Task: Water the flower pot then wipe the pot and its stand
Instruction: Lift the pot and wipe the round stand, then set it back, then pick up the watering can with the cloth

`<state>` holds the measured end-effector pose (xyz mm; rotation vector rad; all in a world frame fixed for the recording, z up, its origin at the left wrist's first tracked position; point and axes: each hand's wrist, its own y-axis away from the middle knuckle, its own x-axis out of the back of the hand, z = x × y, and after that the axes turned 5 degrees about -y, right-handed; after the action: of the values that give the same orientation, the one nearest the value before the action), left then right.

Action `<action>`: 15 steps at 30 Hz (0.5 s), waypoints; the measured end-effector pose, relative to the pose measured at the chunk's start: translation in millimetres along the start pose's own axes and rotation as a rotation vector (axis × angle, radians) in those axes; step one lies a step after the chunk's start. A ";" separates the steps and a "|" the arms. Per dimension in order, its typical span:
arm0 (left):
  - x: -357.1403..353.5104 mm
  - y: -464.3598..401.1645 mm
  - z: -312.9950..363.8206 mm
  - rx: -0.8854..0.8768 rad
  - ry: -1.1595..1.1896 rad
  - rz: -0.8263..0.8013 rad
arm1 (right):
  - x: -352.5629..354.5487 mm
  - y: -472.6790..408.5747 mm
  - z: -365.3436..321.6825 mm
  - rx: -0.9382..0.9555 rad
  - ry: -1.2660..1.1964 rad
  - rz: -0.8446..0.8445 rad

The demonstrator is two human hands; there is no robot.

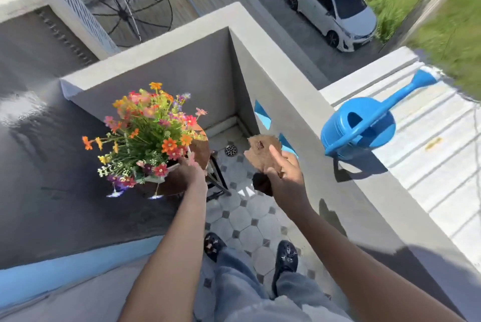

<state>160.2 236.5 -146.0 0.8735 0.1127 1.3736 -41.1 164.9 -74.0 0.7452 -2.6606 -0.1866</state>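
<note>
On wall right: watering can [356,126]; right hand [282,173] grips cloth [263,155]; left hand [190,169] apparently cupping pot [179,181].

- The left hand [191,169] is pressed in at the rim of the flower pot [200,151], with the spreading flowers [148,137] crowding everything to its left and beyond it.
- Between the left hand and the right hand [285,173] lies an open gap over the tiled floor [247,220], narrowed below by the dark stand [217,178].
- The brown cloth [263,152] fills the right hand.
- Just right of that hand rises the grey parapet wall [307,113]; the blue watering can [359,126] sits on its top, well apart.
</note>
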 end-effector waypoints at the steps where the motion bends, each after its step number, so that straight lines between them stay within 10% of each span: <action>1: -7.4 4.4 -3.4 0.040 0.046 -0.006 | 15.9 2.2 -9.8 0.005 -0.041 0.015; 15: -95.7 299.7 75.9 -0.393 0.089 -0.750 | 231.6 10.8 -69.3 0.193 -0.392 0.427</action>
<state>-61.6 99.8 45.9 0.3697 0.2066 0.6897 -202.9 50.9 65.1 0.1854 -3.1697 0.0454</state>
